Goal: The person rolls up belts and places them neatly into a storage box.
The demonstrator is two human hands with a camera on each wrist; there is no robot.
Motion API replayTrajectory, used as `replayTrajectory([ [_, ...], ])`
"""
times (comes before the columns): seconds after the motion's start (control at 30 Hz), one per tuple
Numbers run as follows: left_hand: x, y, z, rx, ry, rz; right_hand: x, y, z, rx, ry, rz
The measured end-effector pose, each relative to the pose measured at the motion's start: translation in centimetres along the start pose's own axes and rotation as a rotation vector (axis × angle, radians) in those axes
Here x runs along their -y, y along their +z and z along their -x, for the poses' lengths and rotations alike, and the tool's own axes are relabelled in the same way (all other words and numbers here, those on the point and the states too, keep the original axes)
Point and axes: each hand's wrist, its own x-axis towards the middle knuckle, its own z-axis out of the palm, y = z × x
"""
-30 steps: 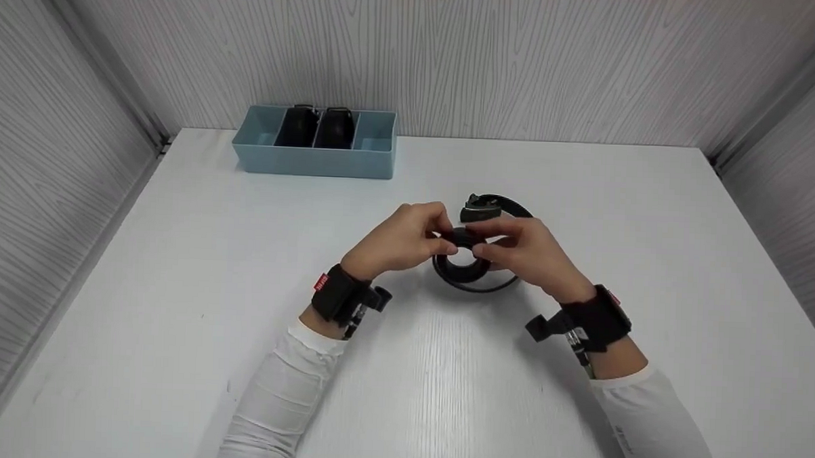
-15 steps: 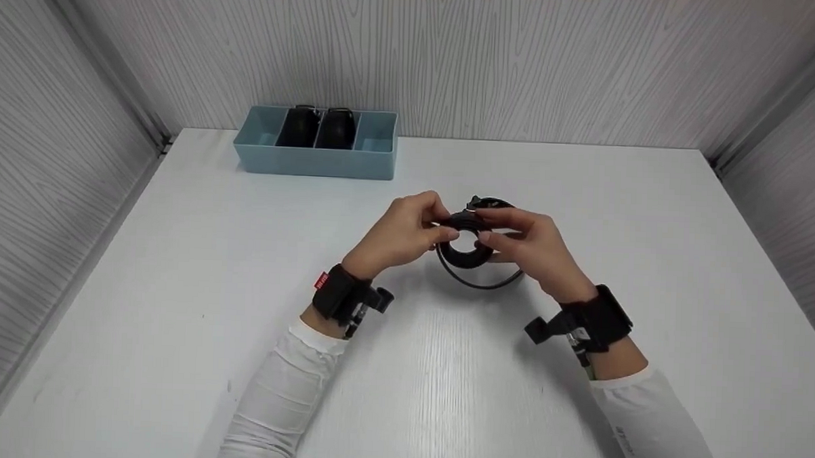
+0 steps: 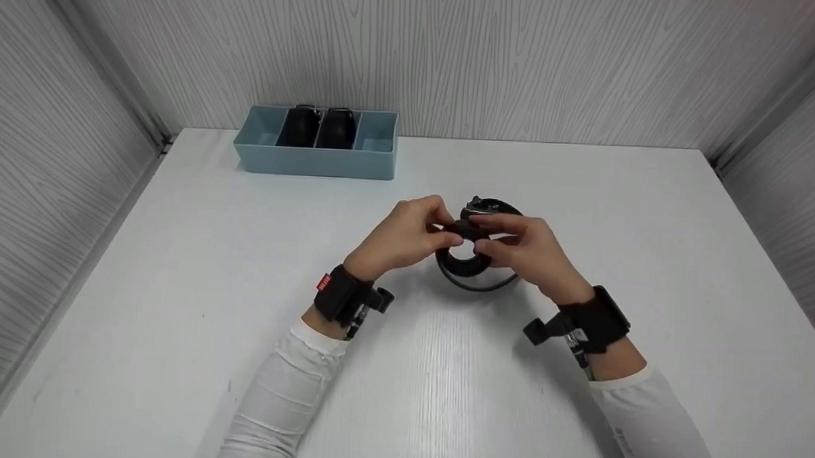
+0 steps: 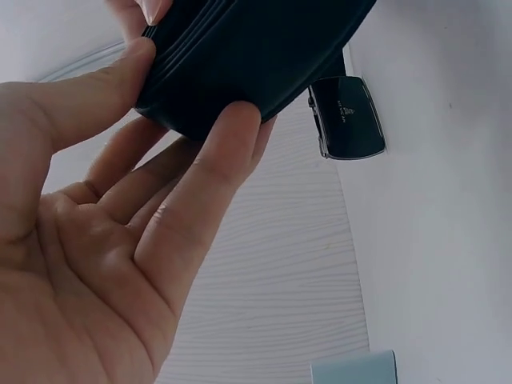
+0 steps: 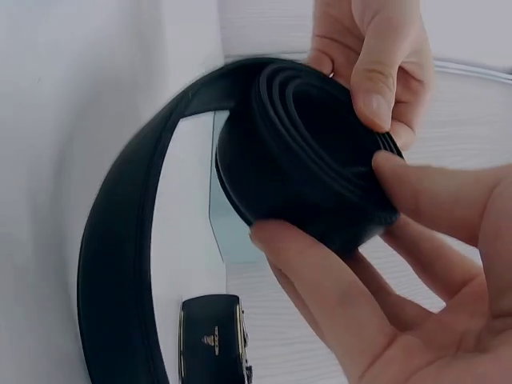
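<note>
White tabletop [image 3: 175,282], grey panelled walls — mid-table, both hands pinch a coiled belt [image 3: 471,258]. Left hand [image 3: 400,239] and right hand [image 3: 532,250] curl thumb and fingers around the coil; its buckle [image 3: 479,208] lies just behind. Blue tray [image 3: 315,159] sits by the far-left corner.

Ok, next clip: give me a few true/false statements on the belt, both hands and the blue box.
1. Both hands hold the rolled part of the black belt. True: left hand and right hand pinch the coil.
2. The buckle is already tucked inside the coil. False: it hangs outside on a loose loop.
3. The blue box sits at the table's far left. True.
4. The blue box holds nothing. False: two dark rolls fill its middle compartments.
</note>
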Motion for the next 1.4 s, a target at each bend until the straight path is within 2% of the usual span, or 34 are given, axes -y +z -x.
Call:
replayTrajectory([
  [0.13, 0.22, 0.15, -0.12, -0.063, -0.004, 0.068, 0.01, -0.02, 0.01, -0.077, 0.003, -0.107],
  [0.27, 0.20, 0.06, -0.08, -0.084, 0.001, 0.085, -0.20, -0.03, -0.10, -0.104, 0.005, -0.168],
  [0.43, 0.02, -0.15, -0.01, -0.053, 0.013, 0.058, -0.25, -0.23, -0.06, -0.054, -0.002, -0.125],
  [0.6, -0.12, -0.29, 0.17, 0.030, 0.019, -0.043, -0.10, -0.31, -0.03, 0.024, -0.003, 0.009],
  [0.7, -0.12, -0.25, 0.14, 0.051, 0.016, -0.078, -0.10, -0.23, -0.08, 0.040, -0.002, 0.060],
  [0.87, -0.10, -0.10, -0.02, 0.028, -0.025, -0.052, -0.15, -0.05, -0.11, 0.002, -0.006, 0.032],
  [1.13, 0.05, 0.08, -0.18, -0.052, -0.035, 0.032, -0.38, -0.01, -0.10, -0.109, -0.005, -0.127],
  [1.3, 0.10, 0.07, -0.16, -0.050, -0.018, 0.030, -0.23, -0.17, -0.07, -0.077, -0.010, -0.106],
  [1.4, 0.10, 0.04, -0.06, -0.030, -0.015, 0.008, -0.15, -0.32, -0.11, -0.034, -0.013, -0.047],
])
